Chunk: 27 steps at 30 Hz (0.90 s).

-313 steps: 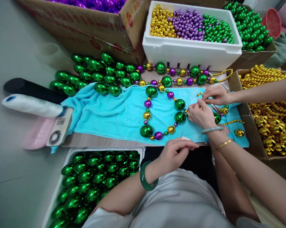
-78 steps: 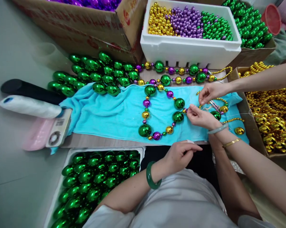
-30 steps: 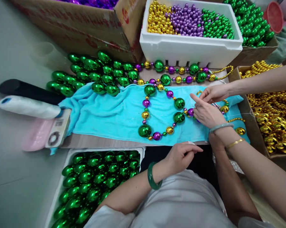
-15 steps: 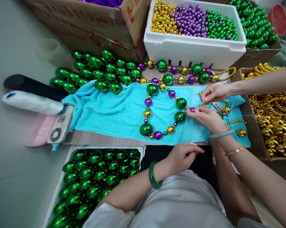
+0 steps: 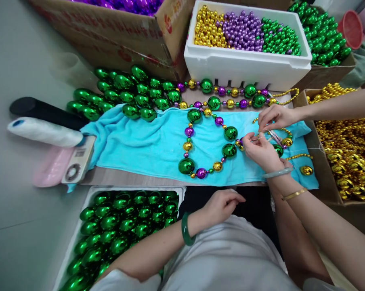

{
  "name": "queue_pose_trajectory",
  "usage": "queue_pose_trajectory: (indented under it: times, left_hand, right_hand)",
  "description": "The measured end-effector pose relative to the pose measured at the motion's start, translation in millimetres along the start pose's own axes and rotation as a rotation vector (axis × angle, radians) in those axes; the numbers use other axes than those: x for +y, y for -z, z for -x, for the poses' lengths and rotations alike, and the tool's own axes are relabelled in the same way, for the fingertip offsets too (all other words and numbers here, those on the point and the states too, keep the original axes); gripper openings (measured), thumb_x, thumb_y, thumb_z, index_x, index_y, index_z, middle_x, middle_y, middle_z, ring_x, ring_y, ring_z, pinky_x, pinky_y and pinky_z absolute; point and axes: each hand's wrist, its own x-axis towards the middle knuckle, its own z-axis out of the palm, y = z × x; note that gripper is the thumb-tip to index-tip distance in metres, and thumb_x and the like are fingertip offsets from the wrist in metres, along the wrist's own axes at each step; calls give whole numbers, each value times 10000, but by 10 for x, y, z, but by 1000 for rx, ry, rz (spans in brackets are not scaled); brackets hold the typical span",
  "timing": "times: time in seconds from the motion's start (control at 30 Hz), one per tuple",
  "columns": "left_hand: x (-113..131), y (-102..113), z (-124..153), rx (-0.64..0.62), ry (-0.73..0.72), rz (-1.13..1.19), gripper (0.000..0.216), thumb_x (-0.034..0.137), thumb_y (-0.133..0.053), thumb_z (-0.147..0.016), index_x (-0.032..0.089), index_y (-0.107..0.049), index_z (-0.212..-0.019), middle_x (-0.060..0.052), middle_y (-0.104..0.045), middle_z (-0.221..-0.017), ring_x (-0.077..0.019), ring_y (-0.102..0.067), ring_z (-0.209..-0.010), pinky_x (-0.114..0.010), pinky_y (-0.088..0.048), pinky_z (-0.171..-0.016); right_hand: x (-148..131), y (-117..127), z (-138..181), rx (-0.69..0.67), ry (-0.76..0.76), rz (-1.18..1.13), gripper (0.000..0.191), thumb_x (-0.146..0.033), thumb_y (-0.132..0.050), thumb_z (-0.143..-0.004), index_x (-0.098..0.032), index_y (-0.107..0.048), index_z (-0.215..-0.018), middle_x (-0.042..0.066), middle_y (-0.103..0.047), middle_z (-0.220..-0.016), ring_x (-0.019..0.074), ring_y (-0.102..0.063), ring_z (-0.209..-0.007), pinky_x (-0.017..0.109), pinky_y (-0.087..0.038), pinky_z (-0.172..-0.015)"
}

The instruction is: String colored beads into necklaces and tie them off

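Note:
My left hand (image 5: 224, 207), below a green bangle, hovers over my lap near the table's front edge. Its index finger is stretched out, the others loosely bent, and nothing is in it. My right forearm (image 5: 296, 242) rises beneath a co-worker's braceleted arm, which hides the hand and its fingers. Beyond it, the co-worker's two hands (image 5: 259, 147) pinch thin clear thread at the end of a bead necklace (image 5: 186, 165). That necklace of green, purple and gold beads lies looped on a turquoise towel (image 5: 146, 149). Small metal scissors (image 5: 275, 137) lie beside those hands.
Finished-looking bead strands (image 5: 214, 102) and large green beads (image 5: 122, 95) lie behind the towel. A white foam box (image 5: 246, 66) holds gold, purple and green beads. A tray (image 5: 90, 190) of green beads stands front left; a carton (image 5: 324, 161) of gold beads, right.
My left hand has drawn back left and slightly down. The co-worker's hands have come closer together at the thread, and the nearer one now covers less of the purple and gold beads.

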Motion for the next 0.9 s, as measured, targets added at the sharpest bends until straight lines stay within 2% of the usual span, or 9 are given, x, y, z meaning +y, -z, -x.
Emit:
queue_pose_trajectory:
  times: [0.17, 0.33, 0.43, 0.5, 0.57, 0.67, 0.77, 0.83, 0.9]
  left_hand:
    - [-572, 70, 432, -53, 348, 22, 336, 103, -454, -776, 144, -752, -925, -69, -737, -910, -146, -666, -811, -245, -500, -750]
    - [-1027, 183, 686, 39, 666, 341, 268, 230, -511, -757, 103, -705, -894, -82, -697, -836, -136, -647, -672, -225, -475, -585]
    - [-1128, 219, 645, 83, 757, 571, 324, 307, -578, -722, 104, -659, -962, -79, -677, -859, -142, -658, -634, -208, -457, -506]
    - [-1152, 227, 589, 85, 783, 648, 370, 333, -609, -711, 110, -638, -1005, -80, -676, -864, -149, -666, -624, -204, -459, -483]
    - [-1158, 229, 547, 72, 798, 672, 394, 344, -621, -717, 113, -626, -1036, -84, -681, -862, -152, -669, -615, -199, -458, -468]
    - [-1149, 236, 531, 59, 792, 682, 402, 355, -632, -727, 113, -620, -1047, -89, -684, -854, -157, -673, -616, -200, -466, -468]
    - [-1130, 243, 540, 63, 777, 692, 404, 363, -637, -733, 112, -616, -1047, -89, -681, -849, -163, -677, -623, -205, -475, -477]
    - [-1124, 244, 542, 66, 773, 693, 412, 373, -640, -735, 109, -613, -1051, -91, -679, -849, -161, -674, -617, -205, -475, -475]
    - [-1127, 243, 539, 65, 768, 696, 430, 390, -646, -735, 107, -610, -1056, -93, -677, -850, -161, -673, -614, -205, -476, -473]
  right_hand:
    - [-8, 46, -15, -137, -59, -43, 249, -181, -776, -665, -213, -561, -785, -96, -542, -613, 82, -513, -554, 164, -525, -629]
    - [-228, 21, -19, -258, -80, 495, 128, -182, -597, -827, -226, -477, -824, -101, -418, -566, 100, -516, -605, 169, -504, -680]
    - [-278, -66, 36, -132, -57, 850, 167, -292, -542, -909, -226, -467, -776, -79, -449, -617, 96, -529, -658, 149, -484, -613]
    - [-281, -124, 66, 41, -104, 865, 278, -298, -518, -926, -221, -436, -673, -65, -459, -601, 103, -519, -631, 155, -492, -591]
    - [-277, -159, 75, 111, -136, 746, 329, -216, -497, -923, -217, -410, -605, -56, -461, -568, 103, -513, -592, 159, -506, -589]
    - [-260, -159, 64, -26, -196, 174, 303, -70, -532, -855, -195, -512, -580, -54, -509, -564, 82, -533, -588, 127, -517, -622]
    - [-194, -120, 66, -59, -272, -282, 199, 25, -602, -771, -138, -678, -685, -61, -590, -611, 61, -563, -624, 85, -514, -664]
    - [-115, -94, 83, -21, -319, -410, 220, 84, -598, -749, -102, -716, -762, -49, -647, -663, 63, -595, -658, 86, -523, -689]
    - [-24, -80, 105, 12, -412, -737, 285, 145, -540, -751, -68, -723, -799, -11, -684, -708, 83, -627, -688, 115, -543, -707]
